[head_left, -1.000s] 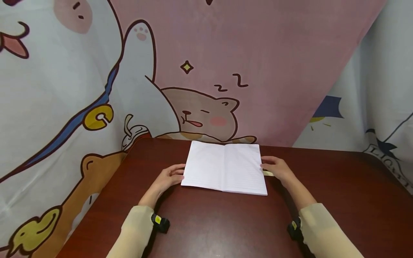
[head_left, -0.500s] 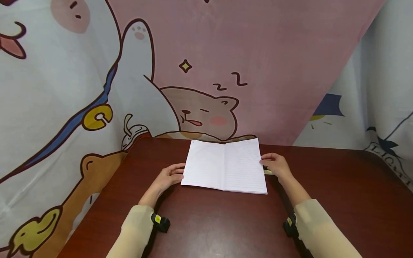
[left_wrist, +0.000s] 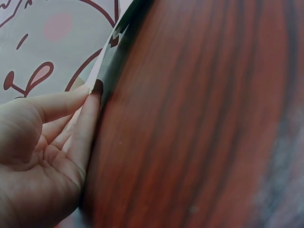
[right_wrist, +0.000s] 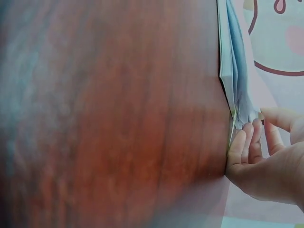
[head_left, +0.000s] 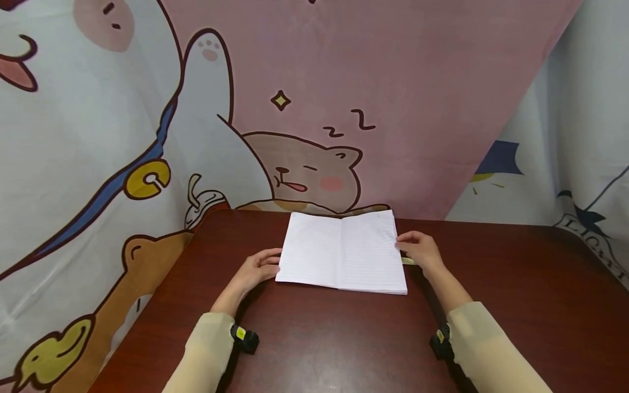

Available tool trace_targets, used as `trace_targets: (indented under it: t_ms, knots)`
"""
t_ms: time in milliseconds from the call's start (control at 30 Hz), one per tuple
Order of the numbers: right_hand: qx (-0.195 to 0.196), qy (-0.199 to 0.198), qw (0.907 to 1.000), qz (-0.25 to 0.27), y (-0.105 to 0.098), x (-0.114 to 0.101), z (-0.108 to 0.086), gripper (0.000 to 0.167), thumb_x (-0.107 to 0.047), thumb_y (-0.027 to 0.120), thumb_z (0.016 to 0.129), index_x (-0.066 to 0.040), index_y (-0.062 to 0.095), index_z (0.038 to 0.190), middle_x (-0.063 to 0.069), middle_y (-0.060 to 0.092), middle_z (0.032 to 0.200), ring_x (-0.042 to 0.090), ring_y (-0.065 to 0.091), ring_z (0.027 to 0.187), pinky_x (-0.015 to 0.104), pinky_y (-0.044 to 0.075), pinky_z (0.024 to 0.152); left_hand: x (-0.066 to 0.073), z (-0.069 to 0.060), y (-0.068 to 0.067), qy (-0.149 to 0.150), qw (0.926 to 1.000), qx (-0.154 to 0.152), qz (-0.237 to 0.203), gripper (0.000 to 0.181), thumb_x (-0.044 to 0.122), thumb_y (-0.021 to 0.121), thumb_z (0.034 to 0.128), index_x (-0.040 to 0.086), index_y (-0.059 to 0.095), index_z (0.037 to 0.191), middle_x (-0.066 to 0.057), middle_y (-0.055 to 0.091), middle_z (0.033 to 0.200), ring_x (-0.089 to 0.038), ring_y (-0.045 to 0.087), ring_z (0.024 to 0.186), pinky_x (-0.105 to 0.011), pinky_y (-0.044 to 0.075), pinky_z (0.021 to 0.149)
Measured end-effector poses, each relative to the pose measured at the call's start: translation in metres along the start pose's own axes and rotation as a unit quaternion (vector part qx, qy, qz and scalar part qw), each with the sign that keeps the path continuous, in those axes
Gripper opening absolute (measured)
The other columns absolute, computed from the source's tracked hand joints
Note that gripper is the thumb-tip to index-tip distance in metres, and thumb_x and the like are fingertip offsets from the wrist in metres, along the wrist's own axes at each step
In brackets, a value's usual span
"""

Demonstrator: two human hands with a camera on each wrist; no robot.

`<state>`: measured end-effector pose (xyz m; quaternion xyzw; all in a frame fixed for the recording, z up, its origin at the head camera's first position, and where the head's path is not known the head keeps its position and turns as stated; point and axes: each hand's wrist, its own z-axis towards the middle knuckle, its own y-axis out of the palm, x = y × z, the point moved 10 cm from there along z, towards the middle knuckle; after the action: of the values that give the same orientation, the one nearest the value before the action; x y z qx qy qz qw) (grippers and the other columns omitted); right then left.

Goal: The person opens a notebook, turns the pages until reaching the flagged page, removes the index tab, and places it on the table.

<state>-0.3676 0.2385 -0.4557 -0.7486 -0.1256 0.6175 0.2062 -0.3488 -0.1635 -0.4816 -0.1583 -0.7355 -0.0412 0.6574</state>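
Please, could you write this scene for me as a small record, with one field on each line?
notebook: open, pages facing up, ruled lines visible on the right page
left hand: pinches the notebook's left edge
right hand: pinches pages at the notebook's right edge
yellowish strip: sticks out at the notebook's right edge
table: dark reddish brown
backdrop: printed with cartoon animals

The notebook (head_left: 371, 254) is matt white paper, smooth and faintly ruled. The table (head_left: 319, 344) looks like dark grained wood with a smooth, glossy sheen. The backdrop (head_left: 417, 109) seems matt printed cloth, lightly creased; the sleeves (head_left: 203, 346), plain matt cloth.
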Motion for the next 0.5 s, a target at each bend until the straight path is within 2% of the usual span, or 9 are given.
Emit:
trace_targets:
  t_ms: [100, 200, 367, 500]
  knots:
    - [0.004, -0.001, 1.0, -0.001, -0.0026, -0.0022, 0.0001, 0.034, -0.025, 0.063, 0.096, 0.001, 0.063, 0.119, 0.023, 0.055, 0.134, 0.034, 0.059, 0.109, 0.039, 0.051, 0.09, 0.0025, 0.0008, 0.0009, 0.007, 1.0, -0.002, 0.004, 0.052, -0.001, 0.059, 0.0961, 0.0, 0.046, 0.146, -0.029, 0.056, 0.137, -0.011, 0.066, 0.103, -0.022, 0.055, 0.084]
    - [0.011, -0.003, 0.9999, -0.002, -0.0044, -0.0027, -0.0007, 0.035, -0.026, 0.063, 0.096, 0.0, 0.064, 0.12, 0.022, 0.056, 0.133, 0.032, 0.06, 0.106, 0.035, 0.052, 0.087, 0.0043, 0.001, 0.0007, 0.011, 0.9998, -0.001, 0.017, 0.052, 0.001, 0.06, 0.0965, 0.001, 0.046, 0.146, -0.028, 0.057, 0.136, -0.014, 0.066, 0.105, -0.024, 0.056, 0.086]
    - [0.012, -0.012, 0.9999, 0.004, -0.0022, -0.0017, -0.001, 0.033, -0.024, 0.066, 0.095, 0.0, 0.066, 0.117, 0.015, 0.065, 0.116, 0.023, 0.062, 0.097, 0.026, 0.051, 0.078, 0.0032, -0.0012, -0.002, 0.0, 0.9996, 0.005, 0.029, 0.051, 0.005, 0.062, 0.0968, 0.002, 0.047, 0.146, -0.026, 0.058, 0.135, -0.013, 0.066, 0.103, -0.023, 0.056, 0.086]
    - [0.015, -0.025, 0.9996, 0.005, -0.0025, -0.0062, 0.0009, 0.031, -0.021, 0.066, 0.094, 0.001, 0.066, 0.116, 0.007, 0.069, 0.102, 0.019, 0.062, 0.092, 0.025, 0.051, 0.076, 0.0046, -0.0034, -0.0019, 0.003, 0.9998, 0.002, 0.019, 0.052, 0.004, 0.061, 0.097, 0.001, 0.046, 0.146, -0.027, 0.058, 0.135, -0.013, 0.066, 0.103, -0.024, 0.056, 0.086]
